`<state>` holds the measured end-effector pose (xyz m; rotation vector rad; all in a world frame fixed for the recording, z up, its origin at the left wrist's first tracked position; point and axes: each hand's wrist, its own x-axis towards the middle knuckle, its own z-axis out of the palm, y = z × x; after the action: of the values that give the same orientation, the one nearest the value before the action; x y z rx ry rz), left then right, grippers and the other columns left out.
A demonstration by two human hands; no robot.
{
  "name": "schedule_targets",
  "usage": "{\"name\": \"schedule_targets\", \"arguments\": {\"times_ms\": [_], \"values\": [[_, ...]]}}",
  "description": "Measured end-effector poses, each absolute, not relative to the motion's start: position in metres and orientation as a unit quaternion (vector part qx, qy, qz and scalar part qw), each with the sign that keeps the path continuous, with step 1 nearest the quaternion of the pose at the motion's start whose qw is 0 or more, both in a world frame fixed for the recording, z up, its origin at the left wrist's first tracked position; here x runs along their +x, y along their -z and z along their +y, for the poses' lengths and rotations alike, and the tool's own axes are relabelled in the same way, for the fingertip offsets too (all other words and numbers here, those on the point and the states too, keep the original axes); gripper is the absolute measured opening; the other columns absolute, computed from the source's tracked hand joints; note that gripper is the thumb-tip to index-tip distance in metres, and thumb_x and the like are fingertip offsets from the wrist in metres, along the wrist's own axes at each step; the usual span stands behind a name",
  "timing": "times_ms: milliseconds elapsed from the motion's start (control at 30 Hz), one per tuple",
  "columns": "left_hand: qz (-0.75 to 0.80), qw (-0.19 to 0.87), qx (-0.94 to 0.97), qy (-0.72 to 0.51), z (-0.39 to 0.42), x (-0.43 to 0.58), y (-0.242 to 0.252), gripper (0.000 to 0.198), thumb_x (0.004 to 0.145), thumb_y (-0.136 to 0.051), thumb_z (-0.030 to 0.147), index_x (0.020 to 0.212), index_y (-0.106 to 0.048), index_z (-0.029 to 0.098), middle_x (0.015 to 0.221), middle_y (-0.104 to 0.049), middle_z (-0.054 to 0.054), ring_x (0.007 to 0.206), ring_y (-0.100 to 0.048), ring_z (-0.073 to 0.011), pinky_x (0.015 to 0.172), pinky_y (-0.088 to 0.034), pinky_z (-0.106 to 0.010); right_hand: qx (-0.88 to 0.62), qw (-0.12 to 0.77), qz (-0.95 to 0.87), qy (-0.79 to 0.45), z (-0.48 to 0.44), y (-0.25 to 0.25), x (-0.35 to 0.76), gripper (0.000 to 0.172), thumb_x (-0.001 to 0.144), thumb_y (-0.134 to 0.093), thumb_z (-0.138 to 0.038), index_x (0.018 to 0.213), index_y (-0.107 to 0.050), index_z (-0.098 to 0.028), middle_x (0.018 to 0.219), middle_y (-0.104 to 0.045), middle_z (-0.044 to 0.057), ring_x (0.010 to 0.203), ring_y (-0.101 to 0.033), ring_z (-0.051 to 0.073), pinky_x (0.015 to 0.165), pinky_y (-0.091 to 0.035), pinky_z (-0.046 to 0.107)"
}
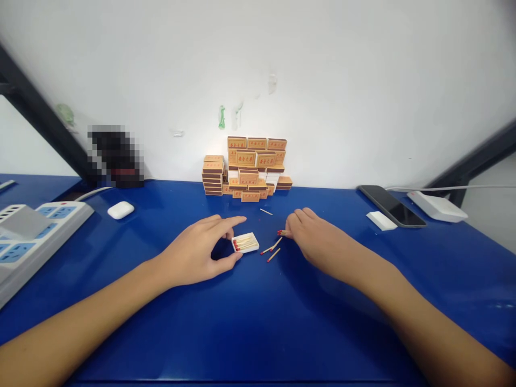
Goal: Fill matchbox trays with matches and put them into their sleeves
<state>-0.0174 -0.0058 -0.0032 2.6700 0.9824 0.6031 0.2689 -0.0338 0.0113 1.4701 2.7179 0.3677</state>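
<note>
A small white matchbox tray [252, 248] lies on the blue table with several red-headed matches [244, 243] in it. My left hand [201, 247] steadies the tray at its left end, thumb at the near edge and fingers at the far corner, with the index finger stretched out above. Just right of it, my right hand [310, 231] is closed on a few matches [284, 233], their red heads sticking out to the left; its fingertips are partly hidden. Between the hands, loose matches [274, 255] lie on the table, and a pale stick [266, 212] lies farther back.
Stacked matchboxes [248, 174] stand against the wall. A power strip [44, 226] and a white earbud case [121, 210] are at left. At right lie a phone [391, 205], a small white box [381, 221] and a white device [437, 206] near a cable.
</note>
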Motion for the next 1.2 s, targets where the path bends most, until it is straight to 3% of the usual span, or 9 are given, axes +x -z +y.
{"name": "schedule_targets", "arguments": {"times_ms": [233, 433, 633, 800, 967, 1200], "values": [[0.323, 0.141, 0.912, -0.21, -0.009, -0.015, 0.006, 0.061, 0.094, -0.067, 0.036, 0.151, -0.048, 0.027, 0.107, -0.071, -0.004, 0.1, -0.067, -0.022, 0.094, -0.055, -0.041, 0.503, -0.016, 0.854, -0.131, -0.032, -0.017, 0.26, 0.03, 0.107, -0.037, -0.014, 0.094, -0.064, -0.013, 0.094, -0.064, 0.018, 0.087, -0.055, 0.031, 0.077, -0.045, 0.043], [0.317, 0.151, 0.913, -0.206, -0.012, -0.012, 0.005, 0.064, 0.092, -0.069, 0.034, 0.151, -0.047, 0.026, 0.111, -0.071, -0.004, 0.102, -0.066, -0.0228, 0.096, -0.055, -0.043, 0.406, -0.111, 0.904, -0.074, -0.042, -0.008, 0.227, 0.028, 0.109, -0.038, -0.014, 0.095, -0.063, -0.016, 0.094, -0.066, 0.011, 0.085, -0.055, 0.025, 0.082, -0.048, 0.04], [0.313, 0.14, 0.916, -0.211, -0.013, -0.012, 0.005, 0.063, 0.093, -0.069, 0.035, 0.152, -0.047, 0.025, 0.111, -0.072, -0.006, 0.102, -0.067, -0.0233, 0.094, -0.056, -0.043, 0.383, -0.096, 0.913, -0.096, -0.039, 0.008, 0.215, 0.019, 0.104, -0.047, -0.01, 0.098, -0.065, -0.012, 0.1, -0.066, 0.015, 0.09, -0.056, 0.027, 0.089, -0.048, 0.044], [0.316, 0.13, 0.916, -0.21, -0.01, -0.013, 0.002, 0.063, 0.093, -0.069, 0.036, 0.151, -0.047, 0.024, 0.11, -0.072, -0.005, 0.102, -0.067, -0.0235, 0.095, -0.056, -0.043, 0.363, -0.126, 0.921, -0.066, -0.034, 0.003, 0.224, 0.02, 0.106, -0.047, -0.013, 0.11, -0.066, -0.013, 0.103, -0.067, 0.012, 0.094, -0.055, 0.026, 0.092, -0.049, 0.042], [0.318, 0.128, 0.915, -0.212, -0.008, -0.014, 0.003, 0.065, 0.093, -0.07, 0.036, 0.152, -0.045, 0.026, 0.108, -0.073, -0.002, 0.103, -0.066, -0.0223, 0.098, -0.054, -0.043, 0.382, -0.14, 0.911, -0.066, -0.035, -0.006, 0.228, 0.02, 0.105, -0.051, -0.016, 0.095, -0.068, -0.015, 0.096, -0.064, 0.011, 0.09, -0.055, 0.025, 0.085, -0.051, 0.039], [0.323, 0.129, 0.914, -0.209, -0.008, -0.015, 0.003, 0.066, 0.092, -0.071, 0.035, 0.152, -0.045, 0.027, 0.11, -0.072, -0.002, 0.103, -0.066, -0.0223, 0.097, -0.054, -0.041, 0.378, -0.16, 0.911, -0.034, -0.034, -0.003, 0.229, 0.019, 0.106, -0.052, -0.018, 0.097, -0.069, -0.015, 0.096, -0.064, 0.01, 0.088, -0.056, 0.023, 0.087, -0.05, 0.038]]}}
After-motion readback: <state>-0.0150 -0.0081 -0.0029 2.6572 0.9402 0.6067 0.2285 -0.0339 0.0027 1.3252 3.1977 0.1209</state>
